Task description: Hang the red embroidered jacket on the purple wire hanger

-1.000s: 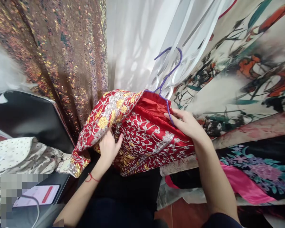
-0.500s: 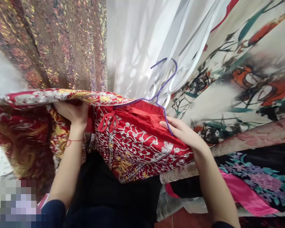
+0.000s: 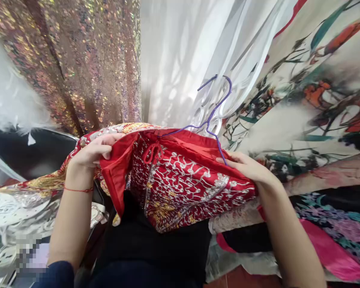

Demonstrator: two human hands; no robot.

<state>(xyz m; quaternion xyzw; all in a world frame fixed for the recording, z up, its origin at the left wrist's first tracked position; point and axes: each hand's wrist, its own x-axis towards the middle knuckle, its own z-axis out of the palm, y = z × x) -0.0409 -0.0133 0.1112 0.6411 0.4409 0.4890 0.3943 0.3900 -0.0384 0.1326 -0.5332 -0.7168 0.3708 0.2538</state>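
A red garment (image 3: 180, 176) with silver and gold embroidery stretches between my hands, its plain red lining showing along the open edge. My left hand (image 3: 97, 150) grips the garment's left part, fingers curled over the cloth. On the other side my right hand (image 3: 243, 164) pinches the garment's right end together with the arm of a purple wire hanger (image 3: 217, 110). The hanger's other arm runs inside the garment, and its hook points up, free of any rail. A red cord bow (image 3: 153, 153) sits on the embroidered front below the edge.
Behind the garment hang a gold sequined curtain (image 3: 108, 60) and white sheer cloth (image 3: 174, 56). Flower-painted fabric (image 3: 288, 128) fills the right, above black cloth with a pink band (image 3: 333, 252). White feathers (image 3: 15, 84) and pale patterned items (image 3: 18, 212) lie to the left.
My left hand has drawn out from under the garment's left part and now holds its edge, with the lining turned outward. The left part has dropped lower. My right hand keeps its hold.
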